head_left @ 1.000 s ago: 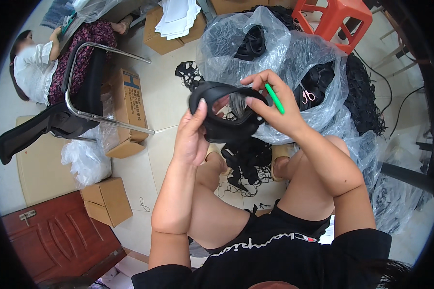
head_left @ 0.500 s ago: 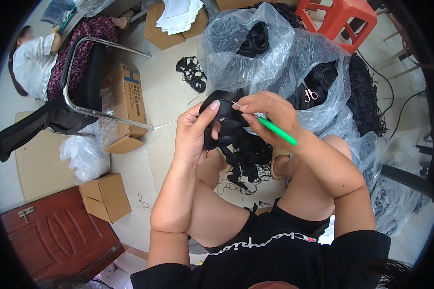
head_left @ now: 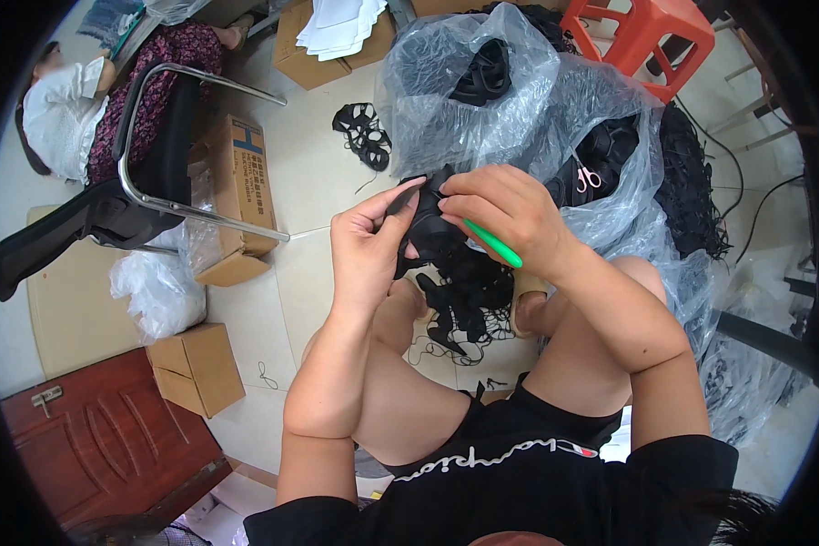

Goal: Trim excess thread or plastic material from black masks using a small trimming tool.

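Between my hands is a black, smooth, moulded piece with openings [head_left: 435, 232]; its exact kind is unclear. My left hand [head_left: 362, 247] pinches its left edge between thumb and fingers, with a flap of it bent up. My right hand [head_left: 517, 217] is closed around a slim tool with a bright green handle [head_left: 493, 243]. Those right fingertips meet at the black piece's upper edge and hide the tool's tip. Below, on the floor between my feet, lies a heap of black pieces and stringy scraps [head_left: 471, 305].
A large clear plastic bag [head_left: 428, 105] holding black pieces lies ahead, with pink-handled scissors [head_left: 588, 178] on its right part. A red stool [head_left: 642, 41] stands behind. Left are a black chair [head_left: 159, 168], cardboard boxes [head_left: 198, 369] and a seated person [head_left: 64, 114]. A black strappy piece [head_left: 362, 136] lies on the floor.
The black piece has been turned and its left flap bent upward. My right hand has shifted slightly left, the green handle with it, and the thin metal tip seen earlier is now hidden.
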The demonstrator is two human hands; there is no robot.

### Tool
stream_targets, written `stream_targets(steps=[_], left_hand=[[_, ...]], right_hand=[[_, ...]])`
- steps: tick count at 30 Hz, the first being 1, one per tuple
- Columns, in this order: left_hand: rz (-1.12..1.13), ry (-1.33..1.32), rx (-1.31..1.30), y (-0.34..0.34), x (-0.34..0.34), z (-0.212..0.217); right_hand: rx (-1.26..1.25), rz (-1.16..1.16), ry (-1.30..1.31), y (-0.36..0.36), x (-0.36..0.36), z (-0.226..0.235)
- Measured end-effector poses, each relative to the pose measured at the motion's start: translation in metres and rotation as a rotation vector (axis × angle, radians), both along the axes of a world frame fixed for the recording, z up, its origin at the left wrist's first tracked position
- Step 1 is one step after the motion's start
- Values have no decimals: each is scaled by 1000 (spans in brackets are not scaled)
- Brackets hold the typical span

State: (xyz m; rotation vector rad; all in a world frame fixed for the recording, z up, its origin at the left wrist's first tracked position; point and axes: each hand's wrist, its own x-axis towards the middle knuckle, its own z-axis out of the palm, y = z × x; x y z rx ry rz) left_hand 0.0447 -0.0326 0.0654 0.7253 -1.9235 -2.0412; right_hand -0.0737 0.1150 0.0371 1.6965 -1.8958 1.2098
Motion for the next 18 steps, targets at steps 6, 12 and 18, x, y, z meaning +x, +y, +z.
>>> stream_targets(steps=[6,12,18], left_hand=[[72,-45,-186,3,0,-7],[98,-80,-10,2,-1,-13],[78,-86,290,-10,-4,-7]], right_hand=[[109,-3,-70,-5,0,-6],[272,42,-189,2,0,-2],[-159,73,-442,11,-4,4]])
